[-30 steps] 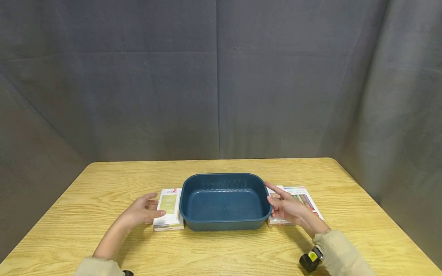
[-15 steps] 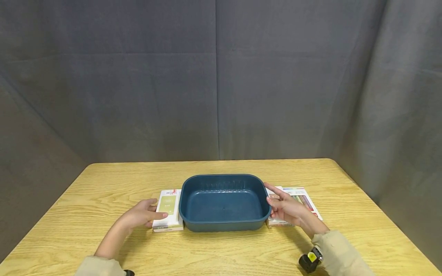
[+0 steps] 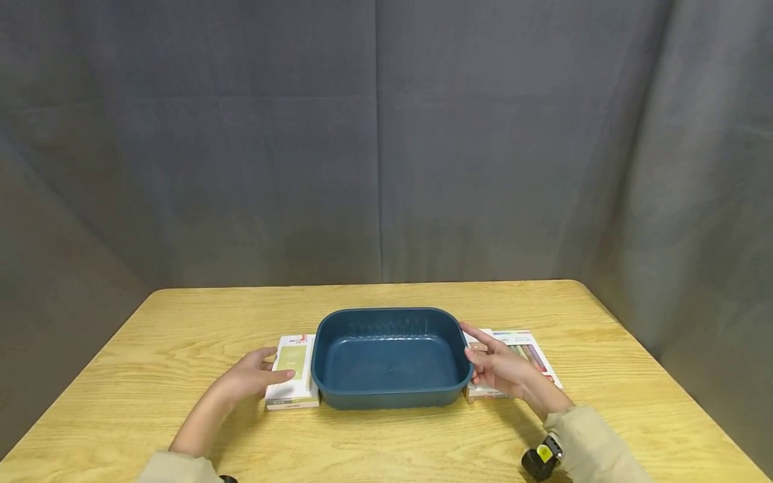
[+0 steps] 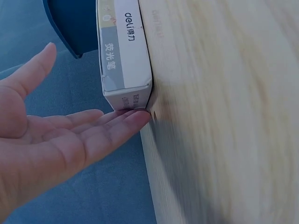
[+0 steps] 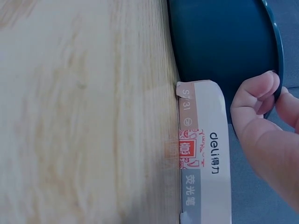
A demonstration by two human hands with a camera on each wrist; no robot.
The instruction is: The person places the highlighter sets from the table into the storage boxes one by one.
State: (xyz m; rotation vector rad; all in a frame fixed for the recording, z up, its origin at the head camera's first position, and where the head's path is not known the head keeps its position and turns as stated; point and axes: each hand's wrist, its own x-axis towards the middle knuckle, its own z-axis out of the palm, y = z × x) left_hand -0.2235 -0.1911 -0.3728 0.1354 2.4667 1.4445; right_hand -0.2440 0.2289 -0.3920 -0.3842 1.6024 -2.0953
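A dark blue plastic basin [image 3: 391,365] stands upright in the middle of the table in the head view, its inside bare. Left of it lies a white highlighter box [image 3: 292,389] with a yellow-green panel. My left hand [image 3: 250,376] is beside that box; in the left wrist view its straight fingers [image 4: 107,130] touch the box's end, while the thumb is raised apart. On the basin's right side, my right hand [image 3: 504,365] has its thumb and curled fingers at the rim, seeming to pinch it. The index finger reaches along the rim.
More white boxes lie right of the basin, partly behind my right hand: a highlighter box [image 5: 205,154] against the basin and a box with coloured sticks [image 3: 531,352]. Wooden table [image 3: 386,443] surrounds them. A grey curtain [image 3: 386,147] hangs behind.
My left hand has moved slightly right, closer to the left highlighter box, with its thumb over the top. The right hand stays at the rim. The basin and boxes have not visibly moved.
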